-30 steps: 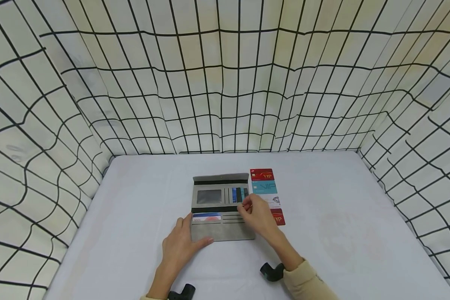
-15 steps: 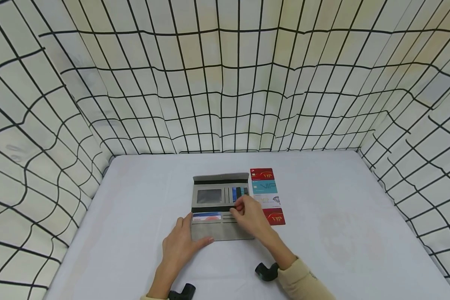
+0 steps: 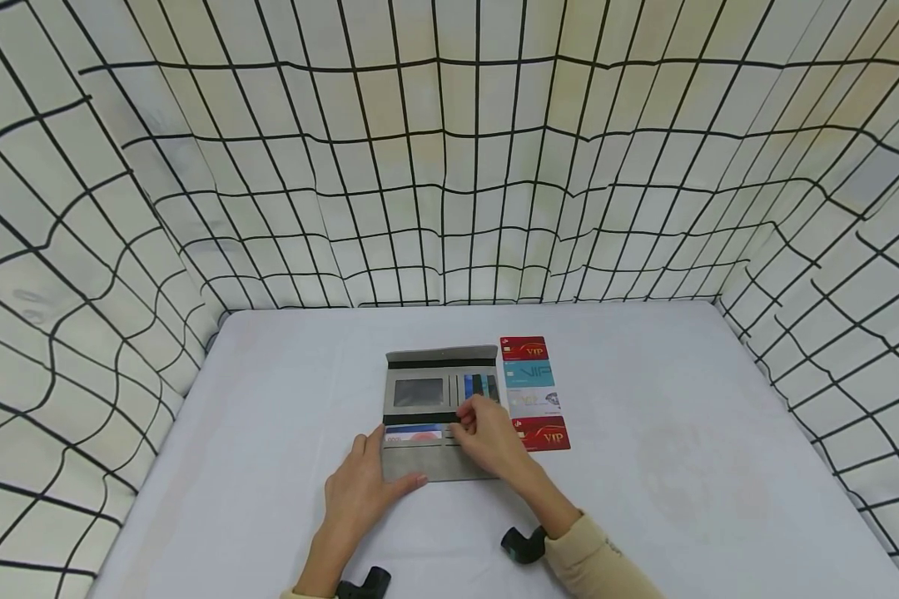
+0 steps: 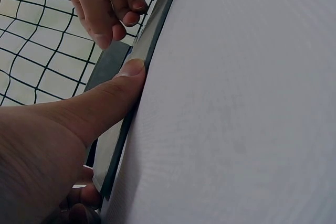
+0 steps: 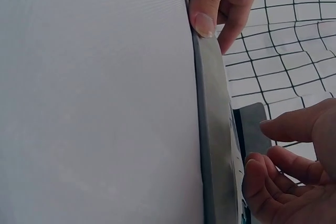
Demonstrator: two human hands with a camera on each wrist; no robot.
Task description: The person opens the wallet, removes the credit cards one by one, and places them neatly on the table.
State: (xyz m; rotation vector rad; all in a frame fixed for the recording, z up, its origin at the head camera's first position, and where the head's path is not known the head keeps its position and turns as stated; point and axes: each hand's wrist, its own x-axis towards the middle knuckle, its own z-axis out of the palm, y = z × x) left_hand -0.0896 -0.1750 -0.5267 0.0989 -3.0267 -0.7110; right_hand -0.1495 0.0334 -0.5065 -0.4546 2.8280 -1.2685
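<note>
A grey wallet (image 3: 472,467) lies unfolded on the white table. Its upper half has a clear window (image 3: 418,393) and, to the right, narrow slots with blue, dark and teal cards (image 3: 477,385). A blue-and-pink card (image 3: 414,433) sits in the lower left pocket. My left hand (image 3: 355,491) steadies the wallet, its fingers along the left side and its thumb (image 4: 118,90) pressing the near edge. My right hand (image 3: 489,437) hovers over the middle right, its fingers loosely bent. In the right wrist view a gap shows between thumb (image 5: 294,124) and forefinger, with nothing held.
Right of the wallet, several cards lie in a column: a red VIP card (image 3: 524,348), a teal one (image 3: 528,373), a whitish one (image 3: 535,402) and another red one (image 3: 548,433). White walls with black netting (image 3: 449,191) surround the table (image 3: 667,449).
My right hand has slid left across the wallet, from near its right edge toward the middle, uncovering more of the lower red card. The left hand has stayed in place.
</note>
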